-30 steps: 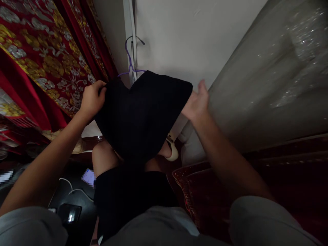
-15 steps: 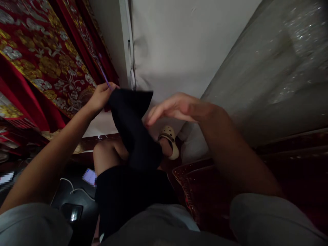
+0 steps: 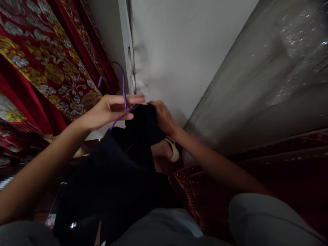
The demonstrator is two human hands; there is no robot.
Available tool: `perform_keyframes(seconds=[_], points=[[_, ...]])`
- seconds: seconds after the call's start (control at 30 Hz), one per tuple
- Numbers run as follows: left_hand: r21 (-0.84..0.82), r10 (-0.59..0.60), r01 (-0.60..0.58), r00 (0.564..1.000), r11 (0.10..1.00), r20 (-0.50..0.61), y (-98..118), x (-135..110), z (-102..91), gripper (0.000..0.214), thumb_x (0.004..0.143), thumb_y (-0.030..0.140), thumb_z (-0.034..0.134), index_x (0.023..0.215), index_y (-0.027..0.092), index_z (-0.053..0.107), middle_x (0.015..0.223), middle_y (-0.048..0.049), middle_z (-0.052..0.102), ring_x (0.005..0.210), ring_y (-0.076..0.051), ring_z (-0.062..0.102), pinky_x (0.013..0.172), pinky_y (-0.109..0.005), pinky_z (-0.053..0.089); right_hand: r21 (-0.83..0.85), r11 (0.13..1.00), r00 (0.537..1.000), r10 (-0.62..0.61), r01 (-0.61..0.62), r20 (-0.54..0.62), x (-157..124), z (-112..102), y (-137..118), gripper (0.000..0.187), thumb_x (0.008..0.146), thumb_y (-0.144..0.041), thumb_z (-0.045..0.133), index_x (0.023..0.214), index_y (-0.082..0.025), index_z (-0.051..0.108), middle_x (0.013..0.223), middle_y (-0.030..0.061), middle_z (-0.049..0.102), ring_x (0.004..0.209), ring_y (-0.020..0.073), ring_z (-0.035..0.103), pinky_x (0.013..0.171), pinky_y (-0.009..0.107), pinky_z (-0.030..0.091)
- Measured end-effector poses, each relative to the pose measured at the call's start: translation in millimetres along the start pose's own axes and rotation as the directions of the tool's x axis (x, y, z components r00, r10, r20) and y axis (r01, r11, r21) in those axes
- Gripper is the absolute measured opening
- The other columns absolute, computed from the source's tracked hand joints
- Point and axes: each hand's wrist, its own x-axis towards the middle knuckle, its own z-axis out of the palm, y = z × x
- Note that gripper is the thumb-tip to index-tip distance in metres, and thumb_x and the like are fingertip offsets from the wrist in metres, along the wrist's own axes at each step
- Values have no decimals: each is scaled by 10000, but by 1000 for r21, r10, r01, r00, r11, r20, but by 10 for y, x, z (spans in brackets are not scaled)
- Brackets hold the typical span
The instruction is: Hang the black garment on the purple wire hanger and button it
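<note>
My left hand (image 3: 110, 111) pinches a thin purple wire hanger (image 3: 124, 91) whose hook curls up above my fingers. A black garment (image 3: 120, 164) hangs from the hanger and drapes down over my lap. My right hand (image 3: 161, 116) is closed on the top edge of the black garment, just right of the hanger. Both hands meet in front of a white wall (image 3: 179, 51).
A red cloth with gold and silver flowers (image 3: 43, 61) hangs at the left. A grey sparkly fabric (image 3: 269, 75) slopes down the right side. My foot in a cream clog (image 3: 174, 152) shows below my hands. A dark red patterned cushion (image 3: 194, 191) lies at lower right.
My right hand came in from open air and closed on the garment's top. The left hand lowered slightly, the hanger hook now stands above it, and the garment spread over my lap.
</note>
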Motion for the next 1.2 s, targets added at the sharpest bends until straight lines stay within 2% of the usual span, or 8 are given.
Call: perform_keyframes(seconds=[0.13, 0.27, 0.37, 0.47, 0.6, 0.73, 0.9, 1.2], points=[[36, -125, 145, 934, 989, -336, -62, -193, -411, 445, 825, 179, 768, 1269, 172, 737, 1301, -114, 752, 1247, -328, 691, 1116, -519, 546, -206, 960, 975, 160, -190, -154, -47, -326, 274, 773, 710, -258, 732, 1437, -152, 489, 1339, 214, 592, 1288, 427, 551, 1118, 621, 447], [343, 154, 61, 809, 937, -567, -76, -274, -434, 314, 875, 170, 675, 1179, 123, 735, 1175, -111, 757, 1106, -257, 706, 1047, -412, 561, -265, 890, 909, 292, -372, -296, 194, -577, 364, 737, 709, -253, 744, 1396, -156, 495, 1376, 217, 573, 1320, 428, 533, 1121, 620, 430], [563, 224, 19, 906, 826, -360, -124, -264, -129, 382, 959, 224, 575, 1325, 165, 665, 1056, -74, 741, 922, -203, 704, 885, -335, 577, -289, 874, 911, 323, -392, -258, 457, -711, 205, 788, 661, -187, 756, 1402, -127, 498, 1367, 204, 580, 1320, 417, 535, 1126, 591, 434], [732, 27, 75, 992, 677, -127, -244, -217, 218, 615, 996, 215, 500, 1605, 232, 417, 1095, -66, 754, 871, -207, 730, 819, -324, 577, -297, 893, 940, 302, -338, -159, 592, -811, -10, 806, 663, -163, 755, 1426, -109, 501, 1362, 190, 590, 1313, 399, 545, 1134, 557, 442], [859, -194, 214, 971, 465, -137, -480, -98, 489, 690, 1030, 247, 482, 1681, 273, 253, 1115, -84, 774, 951, -269, 770, 845, -368, 595, -300, 918, 966, 254, -258, -52, 553, -881, -140, 809, 680, -144, 770, 1444, -136, 503, 1397, 178, 580, 1334, 378, 536, 1160, 529, 431], [875, -293, 313, 933, 369, -210, -685, -15, 607, 556, 1058, 295, 452, 1603, 195, 402, 1097, -149, 780, 1003, -329, 776, 866, -422, 603, -307, 930, 979, 200, -201, -34, 449, -899, -60, 824, 674, -131, 781, 1450, -115, 502, 1421, 192, 570, 1346, 386, 521, 1170, 540, 412], [849, -339, 375, 906, 372, -252, -871, -70, 805, 581, 1069, 303, 437, 1632, 201, 337, 1055, -153, 787, 964, -335, 784, 827, -427, 606, -260, 950, 985, 169, -175, -46, 336, -866, 128, 836, 681, -160, 794, 1460, -110, 493, 1415, 192, 579, 1333, 383, 522, 1150, 546, 434], [746, -366, 307, 926, 591, -91, -1063, -237, 1498, 310, 1097, 309, 417, 1192, 175, 680, 1063, -136, 764, 992, -298, 764, 818, -377, 596, -133, 986, 991, 88, -101, -103, 223, -696, 246, 1016, 626, -117, 829, 1550, -242, 426, 1596, 138, 423, 1525, 408, 318, 1269, 637, 279]])
